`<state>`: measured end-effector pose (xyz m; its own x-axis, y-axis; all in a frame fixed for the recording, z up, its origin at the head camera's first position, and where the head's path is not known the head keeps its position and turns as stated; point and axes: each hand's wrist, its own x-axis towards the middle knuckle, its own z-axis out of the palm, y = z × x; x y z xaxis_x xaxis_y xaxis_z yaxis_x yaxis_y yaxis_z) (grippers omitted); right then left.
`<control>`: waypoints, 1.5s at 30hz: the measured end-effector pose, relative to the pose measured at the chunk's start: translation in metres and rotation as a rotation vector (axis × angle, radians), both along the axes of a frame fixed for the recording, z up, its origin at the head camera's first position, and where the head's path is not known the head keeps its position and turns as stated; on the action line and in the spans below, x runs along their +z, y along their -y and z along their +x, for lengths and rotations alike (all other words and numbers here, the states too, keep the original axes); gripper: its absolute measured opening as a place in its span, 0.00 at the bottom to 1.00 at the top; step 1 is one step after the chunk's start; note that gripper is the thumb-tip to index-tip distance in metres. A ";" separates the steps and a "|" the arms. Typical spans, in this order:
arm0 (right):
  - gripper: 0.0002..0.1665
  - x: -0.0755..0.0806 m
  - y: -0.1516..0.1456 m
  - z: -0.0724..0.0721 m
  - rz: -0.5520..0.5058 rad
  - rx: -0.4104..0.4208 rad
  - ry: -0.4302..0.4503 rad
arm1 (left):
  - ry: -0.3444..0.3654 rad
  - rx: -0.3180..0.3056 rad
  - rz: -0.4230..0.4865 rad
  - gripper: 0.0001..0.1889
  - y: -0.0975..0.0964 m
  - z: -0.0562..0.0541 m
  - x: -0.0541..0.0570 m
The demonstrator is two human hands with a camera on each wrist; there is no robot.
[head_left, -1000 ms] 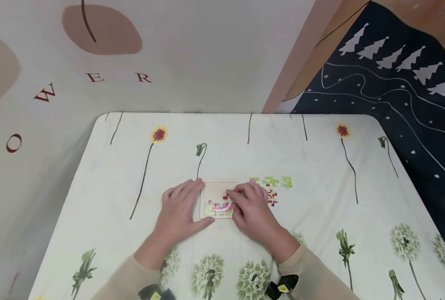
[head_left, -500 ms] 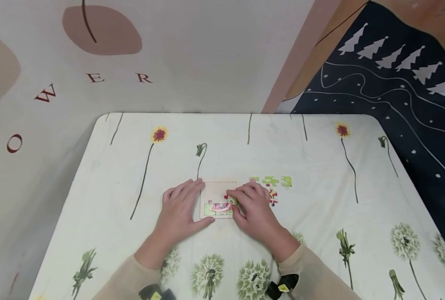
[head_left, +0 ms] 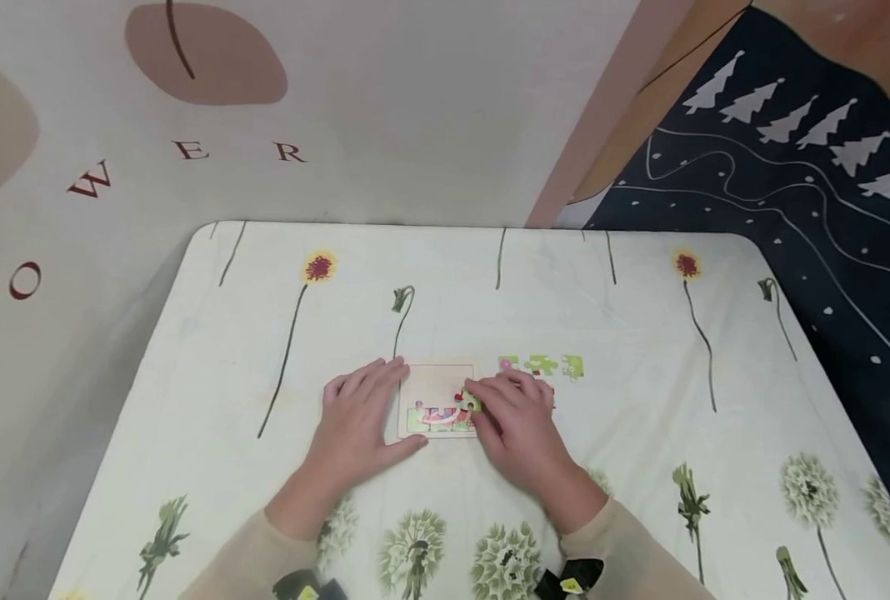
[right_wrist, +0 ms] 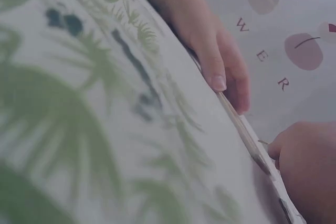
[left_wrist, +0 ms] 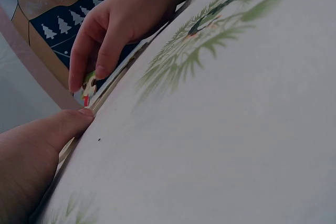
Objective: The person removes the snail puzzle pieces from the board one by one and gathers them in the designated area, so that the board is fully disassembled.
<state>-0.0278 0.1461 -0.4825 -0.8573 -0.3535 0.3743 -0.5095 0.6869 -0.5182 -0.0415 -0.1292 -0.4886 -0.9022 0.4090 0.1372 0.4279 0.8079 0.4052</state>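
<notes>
A thin puzzle board [head_left: 433, 378] lies flat on the cloth, with joined pink, red and green pieces [head_left: 439, 417] along its lower part. My left hand [head_left: 358, 417] rests along the board's left side, its fingers extended and its thumb at the near edge. Over the board's right part, my right hand [head_left: 523, 425] pinches a green puzzle piece [head_left: 469, 401] with a red spot between thumb and fingers. The left wrist view shows this piece [left_wrist: 90, 83] tilted up from the board. In the right wrist view, my left thumb [right_wrist: 214, 72] touches the board's edge.
Loose green puzzle pieces [head_left: 541, 365] lie just behind my right hand, which partly hides another red piece. The table [head_left: 602, 317] wears a white cloth printed with flowers. Behind it stands a pale wall [head_left: 415, 125], with a dark tree-patterned cloth [head_left: 775, 183] at right.
My right hand has shifted slightly right, tilting the green piece so more of it shows, and now covers more of the loose red piece. The left hand stays in place.
</notes>
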 end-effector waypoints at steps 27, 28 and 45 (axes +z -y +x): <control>0.24 -0.006 -0.118 0.020 -0.090 -0.188 -0.046 | -0.005 -0.008 0.006 0.53 -0.004 0.001 0.000; 0.23 -0.007 -0.121 0.020 -0.085 -0.196 -0.042 | -0.007 -0.007 0.006 0.53 -0.004 0.000 0.000; 0.24 -0.013 -0.127 0.021 -0.028 -0.211 -0.034 | 0.008 0.002 -0.004 0.53 -0.002 0.000 0.001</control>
